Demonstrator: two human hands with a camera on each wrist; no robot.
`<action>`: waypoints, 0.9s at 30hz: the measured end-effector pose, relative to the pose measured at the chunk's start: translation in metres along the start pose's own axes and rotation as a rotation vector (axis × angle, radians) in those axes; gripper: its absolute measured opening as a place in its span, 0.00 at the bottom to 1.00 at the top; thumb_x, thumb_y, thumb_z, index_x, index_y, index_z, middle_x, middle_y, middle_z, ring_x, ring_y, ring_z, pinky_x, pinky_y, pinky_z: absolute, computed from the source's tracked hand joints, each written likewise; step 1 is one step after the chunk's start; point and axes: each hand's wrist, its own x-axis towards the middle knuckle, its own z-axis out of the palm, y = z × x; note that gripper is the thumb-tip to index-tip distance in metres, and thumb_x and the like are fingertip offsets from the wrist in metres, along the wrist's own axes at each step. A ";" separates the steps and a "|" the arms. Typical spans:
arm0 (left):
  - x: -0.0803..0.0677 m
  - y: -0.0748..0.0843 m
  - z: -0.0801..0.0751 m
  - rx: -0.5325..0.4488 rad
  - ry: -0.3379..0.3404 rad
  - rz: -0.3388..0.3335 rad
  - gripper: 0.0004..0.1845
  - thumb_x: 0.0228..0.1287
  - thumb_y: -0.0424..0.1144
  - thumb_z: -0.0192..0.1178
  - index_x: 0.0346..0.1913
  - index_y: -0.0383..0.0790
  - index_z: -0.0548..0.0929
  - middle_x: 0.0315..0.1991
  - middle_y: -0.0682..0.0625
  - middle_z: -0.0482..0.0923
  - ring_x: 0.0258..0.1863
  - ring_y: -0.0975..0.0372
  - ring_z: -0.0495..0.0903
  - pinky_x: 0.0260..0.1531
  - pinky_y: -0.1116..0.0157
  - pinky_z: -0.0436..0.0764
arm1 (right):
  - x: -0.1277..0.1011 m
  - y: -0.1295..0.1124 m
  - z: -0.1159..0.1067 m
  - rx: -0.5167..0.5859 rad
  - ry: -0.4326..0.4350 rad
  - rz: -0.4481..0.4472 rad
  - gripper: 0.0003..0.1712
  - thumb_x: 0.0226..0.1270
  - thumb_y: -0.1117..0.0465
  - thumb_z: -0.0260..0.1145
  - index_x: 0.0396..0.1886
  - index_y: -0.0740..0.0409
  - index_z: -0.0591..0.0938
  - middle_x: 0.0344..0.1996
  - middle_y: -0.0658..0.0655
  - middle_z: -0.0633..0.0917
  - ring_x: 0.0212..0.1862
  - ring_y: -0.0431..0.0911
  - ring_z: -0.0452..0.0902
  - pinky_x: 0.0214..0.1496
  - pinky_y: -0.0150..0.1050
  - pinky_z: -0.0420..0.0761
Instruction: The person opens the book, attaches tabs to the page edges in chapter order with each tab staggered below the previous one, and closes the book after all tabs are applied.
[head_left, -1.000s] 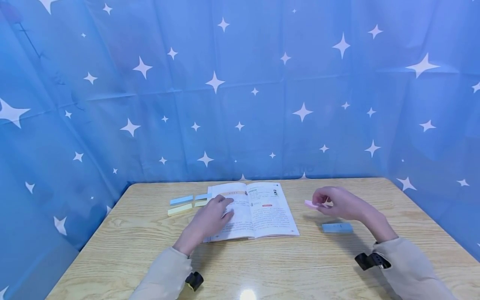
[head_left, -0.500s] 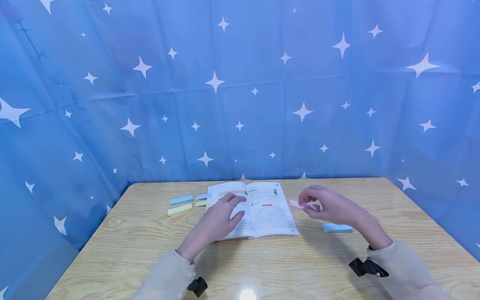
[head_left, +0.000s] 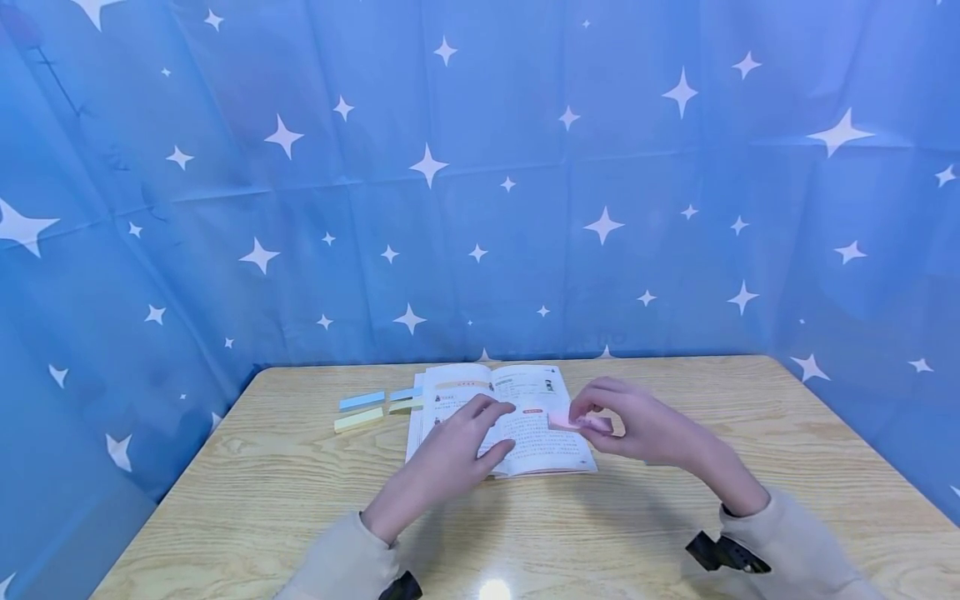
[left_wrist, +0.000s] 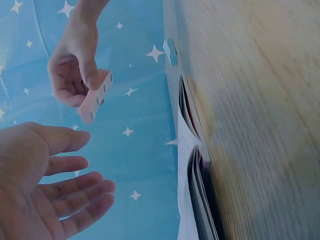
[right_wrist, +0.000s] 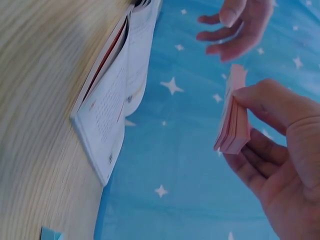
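A thick pink sticky-note pad (head_left: 561, 422) is pinched between the thumb and fingers of my right hand (head_left: 648, 427). It overlaps the right page of the open book (head_left: 547, 454) in the head view. Seen from the right wrist, the pad (right_wrist: 234, 120) shows its layered edge, with the thumb on one face and fingertips behind. My left hand (head_left: 453, 450) hovers over the book's left page and centre fold, holding nothing. Its fingers are spread and relaxed, pointing toward the pad (left_wrist: 95, 100) in the left wrist view, with a gap between them.
Two blue pads, one long (head_left: 362, 402) and one short (head_left: 407, 393), lie left of the book beside a long yellow pad (head_left: 358, 419) and a short yellow one (head_left: 405, 406). Another blue pad (right_wrist: 50, 234) lies right of the book. A starry blue curtain (head_left: 480, 208) hangs behind the table (head_left: 247, 500).
My right hand has carried the pink pad leftward from over the table to over the book. My left hand has shifted right across the left page toward the fold.
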 end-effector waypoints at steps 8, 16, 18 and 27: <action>-0.002 0.012 0.002 -0.026 0.044 0.049 0.25 0.73 0.48 0.62 0.67 0.42 0.76 0.57 0.49 0.75 0.45 0.60 0.81 0.38 0.65 0.82 | 0.005 -0.015 0.007 0.011 0.048 -0.131 0.20 0.58 0.74 0.73 0.46 0.49 0.82 0.43 0.45 0.81 0.42 0.40 0.75 0.41 0.33 0.77; -0.002 0.020 0.004 -0.090 0.090 0.122 0.23 0.70 0.48 0.66 0.62 0.41 0.79 0.52 0.51 0.75 0.39 0.61 0.79 0.33 0.72 0.78 | 0.008 -0.026 0.013 0.013 0.077 -0.240 0.16 0.63 0.70 0.72 0.48 0.50 0.82 0.45 0.47 0.81 0.45 0.42 0.77 0.45 0.30 0.78; -0.002 0.021 0.004 -0.119 0.094 0.134 0.20 0.69 0.46 0.66 0.59 0.40 0.81 0.48 0.52 0.75 0.37 0.61 0.77 0.33 0.74 0.76 | 0.009 -0.028 0.015 0.015 0.081 -0.251 0.16 0.64 0.69 0.72 0.48 0.50 0.82 0.46 0.47 0.81 0.45 0.42 0.77 0.45 0.29 0.77; 0.000 0.023 0.007 -0.231 0.136 0.183 0.07 0.69 0.38 0.67 0.44 0.39 0.84 0.37 0.53 0.75 0.29 0.66 0.73 0.29 0.76 0.76 | 0.010 -0.034 0.016 0.046 0.077 -0.248 0.15 0.65 0.69 0.71 0.49 0.52 0.82 0.46 0.48 0.82 0.45 0.42 0.78 0.46 0.28 0.77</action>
